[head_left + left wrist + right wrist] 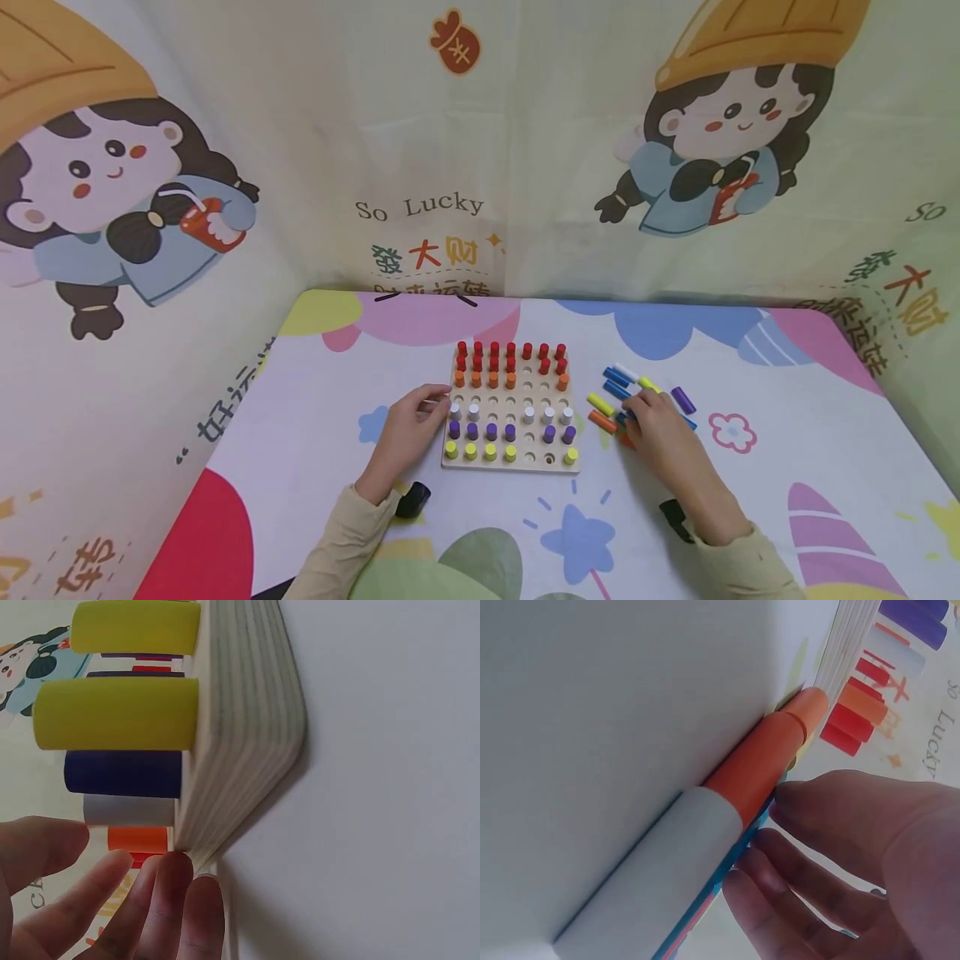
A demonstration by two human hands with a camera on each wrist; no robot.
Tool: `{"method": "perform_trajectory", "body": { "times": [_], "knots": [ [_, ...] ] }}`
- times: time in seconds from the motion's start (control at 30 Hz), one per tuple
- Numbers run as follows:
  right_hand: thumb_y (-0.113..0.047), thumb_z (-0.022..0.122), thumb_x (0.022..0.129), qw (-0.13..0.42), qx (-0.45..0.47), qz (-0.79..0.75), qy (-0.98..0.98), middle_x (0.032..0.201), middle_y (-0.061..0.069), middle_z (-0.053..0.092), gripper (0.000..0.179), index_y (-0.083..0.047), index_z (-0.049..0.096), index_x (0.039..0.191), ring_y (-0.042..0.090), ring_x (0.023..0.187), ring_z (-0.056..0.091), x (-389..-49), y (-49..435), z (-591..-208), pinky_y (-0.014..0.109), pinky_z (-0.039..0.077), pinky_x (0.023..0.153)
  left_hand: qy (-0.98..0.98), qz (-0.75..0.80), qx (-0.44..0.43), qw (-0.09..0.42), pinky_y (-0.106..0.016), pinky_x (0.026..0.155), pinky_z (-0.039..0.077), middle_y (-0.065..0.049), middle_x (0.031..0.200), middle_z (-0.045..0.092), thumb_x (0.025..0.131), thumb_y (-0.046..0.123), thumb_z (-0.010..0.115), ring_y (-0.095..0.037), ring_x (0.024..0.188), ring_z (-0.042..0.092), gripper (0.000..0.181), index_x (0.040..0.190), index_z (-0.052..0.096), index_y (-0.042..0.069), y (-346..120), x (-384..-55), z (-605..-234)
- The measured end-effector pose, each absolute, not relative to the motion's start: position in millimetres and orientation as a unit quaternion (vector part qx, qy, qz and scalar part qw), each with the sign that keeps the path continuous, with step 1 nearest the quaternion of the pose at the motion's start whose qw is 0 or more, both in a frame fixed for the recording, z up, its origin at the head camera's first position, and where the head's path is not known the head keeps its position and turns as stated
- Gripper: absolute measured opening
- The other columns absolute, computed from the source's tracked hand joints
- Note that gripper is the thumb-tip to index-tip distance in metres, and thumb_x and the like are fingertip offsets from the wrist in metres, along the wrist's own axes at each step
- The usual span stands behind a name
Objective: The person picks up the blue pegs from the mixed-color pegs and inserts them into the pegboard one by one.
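A wooden pegboard stands on the table with rows of upright pegs: red at the back, then orange, white, purple and yellow in front. Some holes show bare. My left hand rests at the board's left edge; in the left wrist view its loosely extended fingers lie beside the rim, holding no peg. To the right, my right hand reaches down among loose pegs. The right wrist view shows its thumb and fingers apart near a blue peg, behind an orange peg and a white peg.
Around the right hand lie loose pegs, among them a purple peg, a yellow peg, an orange peg and a blue peg. A patterned cloth covers the table. Printed curtains hang behind and at the sides.
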State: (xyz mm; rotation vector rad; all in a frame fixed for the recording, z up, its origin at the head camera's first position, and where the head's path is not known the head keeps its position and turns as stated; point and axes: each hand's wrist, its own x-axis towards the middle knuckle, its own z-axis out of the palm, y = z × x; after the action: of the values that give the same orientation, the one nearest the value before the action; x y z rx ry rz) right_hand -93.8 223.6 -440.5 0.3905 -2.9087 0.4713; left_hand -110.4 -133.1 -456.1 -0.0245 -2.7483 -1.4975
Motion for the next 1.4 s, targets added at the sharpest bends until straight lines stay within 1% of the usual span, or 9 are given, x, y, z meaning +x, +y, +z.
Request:
{"method": "perform_trajectory", "body": {
  "times": [0.13,0.3,0.47,0.53,0.63,0.8,1.0,1.17,1.4],
  "knots": [
    [0.003,0.073,0.083,0.084,0.13,0.16,-0.975,0.094,0.014,0.063,0.012,0.003,0.071,0.095,0.029,0.088,0.055,-94,225,-440,0.043,0.055,0.075,-0.879,-0.477,-0.002,0.003,-0.033,0.081,0.055,-0.005,0.111,0.071,0.096,0.02,0.065,-0.017,0.094,0.065,0.024,0.119,0.07,0.013,-133,-111,-457],
    [0.002,0.076,0.082,0.064,0.128,0.154,-0.978,0.094,0.013,0.063,0.018,0.002,0.071,0.098,0.026,0.086,0.056,-92,223,-437,0.043,0.057,0.077,-0.877,-0.48,0.008,0.0,-0.029,0.077,0.054,-0.005,0.109,0.071,0.097,0.02,0.064,-0.015,0.091,0.065,0.024,0.119,0.071,0.013,-133,-113,-458],
    [0.002,0.077,0.081,0.051,0.136,0.148,-0.978,0.087,0.009,0.06,0.018,0.001,0.071,0.098,0.02,0.077,0.054,-92,222,-435,0.04,0.057,0.072,-0.863,-0.505,0.01,-0.006,-0.023,0.068,0.056,-0.008,0.101,0.073,0.097,0.017,0.064,-0.013,0.08,0.067,0.023,0.118,0.07,0.01,-133,-117,-460],
    [0.002,0.076,0.082,0.048,0.14,0.146,-0.978,0.084,0.008,0.06,0.017,0.001,0.071,0.098,0.019,0.075,0.054,-93,222,-435,0.039,0.056,0.071,-0.857,-0.515,0.01,-0.007,-0.023,0.066,0.057,-0.009,0.099,0.073,0.097,0.015,0.063,-0.014,0.078,0.067,0.023,0.118,0.07,0.009,-133,-118,-461],
    [0.002,0.075,0.083,0.041,0.142,0.145,-0.978,0.084,0.007,0.061,0.017,0.001,0.071,0.099,0.019,0.075,0.054,-95,222,-435,0.04,0.056,0.071,-0.855,-0.519,0.009,-0.011,-0.024,0.067,0.057,-0.01,0.101,0.073,0.096,0.012,0.064,-0.015,0.082,0.068,0.024,0.119,0.069,0.008,-133,-120,-461],
    [0.002,0.075,0.082,0.037,0.143,0.141,-0.979,0.088,0.011,0.065,0.02,0.003,0.071,0.102,0.022,0.079,0.059,-96,223,-435,0.043,0.057,0.074,-0.861,-0.509,0.006,-0.019,-0.026,0.072,0.058,-0.009,0.108,0.072,0.094,0.009,0.066,-0.019,0.093,0.07,0.028,0.121,0.068,0.008,-133,-121,-461],
    [0.001,0.075,0.083,0.026,0.136,0.137,-0.981,0.089,0.011,0.066,0.021,0.002,0.071,0.103,0.024,0.081,0.06,-96,223,-435,0.045,0.057,0.076,-0.862,-0.506,-0.008,-0.031,-0.031,0.076,0.059,-0.012,0.107,0.071,0.092,0.005,0.065,-0.021,0.092,0.071,0.03,0.122,0.067,0.004,-134,-121,-461],
    [0.001,0.075,0.083,0.022,0.135,0.14,-0.981,0.089,0.011,0.066,0.021,0.002,0.071,0.103,0.023,0.08,0.06,-97,223,-434,0.044,0.057,0.075,-0.862,-0.505,-0.01,-0.041,-0.034,0.08,0.059,-0.012,0.109,0.07,0.091,0.003,0.066,-0.022,0.095,0.07,0.033,0.124,0.066,0.005,-135,-121,-460],
    [0.001,0.074,0.083,0.019,0.14,0.143,-0.98,0.082,0.008,0.064,0.017,0.001,0.071,0.1,0.019,0.071,0.055,-98,224,-434,0.039,0.055,0.068,-0.861,-0.507,-0.006,-0.043,-0.034,0.081,0.058,-0.009,0.111,0.07,0.092,0.005,0.067,-0.022,0.099,0.069,0.035,0.126,0.065,0.007,-136,-120,-462]
  ]
}}
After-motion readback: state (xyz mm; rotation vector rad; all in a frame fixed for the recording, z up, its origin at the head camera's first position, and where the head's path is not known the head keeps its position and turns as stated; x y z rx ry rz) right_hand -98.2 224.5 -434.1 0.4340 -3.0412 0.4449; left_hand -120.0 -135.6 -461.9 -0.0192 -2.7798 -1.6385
